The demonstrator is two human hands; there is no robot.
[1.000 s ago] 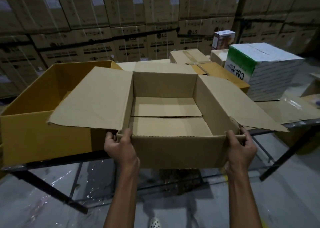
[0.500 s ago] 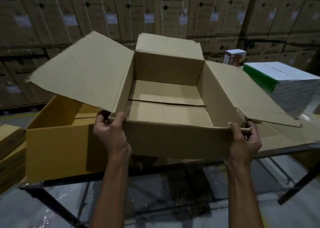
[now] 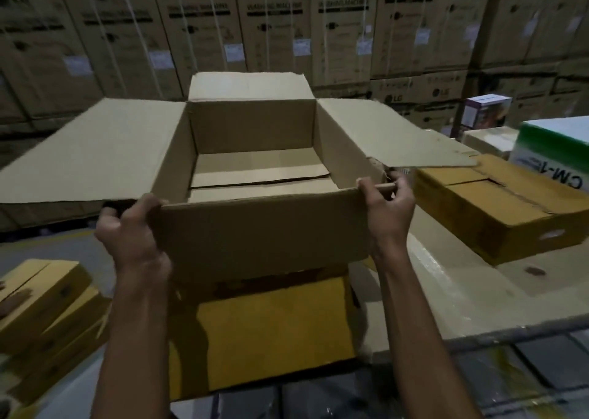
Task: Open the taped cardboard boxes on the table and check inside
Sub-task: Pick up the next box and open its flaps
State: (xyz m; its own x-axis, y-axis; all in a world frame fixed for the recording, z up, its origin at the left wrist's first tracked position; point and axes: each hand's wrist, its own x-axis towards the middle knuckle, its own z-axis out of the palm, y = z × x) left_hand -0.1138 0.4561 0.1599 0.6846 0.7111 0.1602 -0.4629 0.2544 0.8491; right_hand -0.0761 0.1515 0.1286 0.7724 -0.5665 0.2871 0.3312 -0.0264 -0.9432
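Cardboard box (image 3: 261,227), flaps open: left hand (image 3: 130,230) is gripping its 8 o'clock corner, right hand (image 3: 389,210) its 4 o'clock corner.

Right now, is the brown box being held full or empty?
Empty: the brown box has its flaps spread, and only bare cardboard bottom shows inside.

Stacked cartons (image 3: 287,20) form the rear wall, well beyond the left fingers (image 3: 111,214) and the right fingers (image 3: 400,184). Each carton is printed LG, bound with pale straps and bears a white label (image 3: 301,47). Lighting is dim. Grey floor (image 3: 47,246) lies left of the left fingers, crossed by a faint yellow line. The table (image 3: 478,304) sits right of and below the right fingers, its top cardboard-lined and film-wrapped, with a dark metal front rail.
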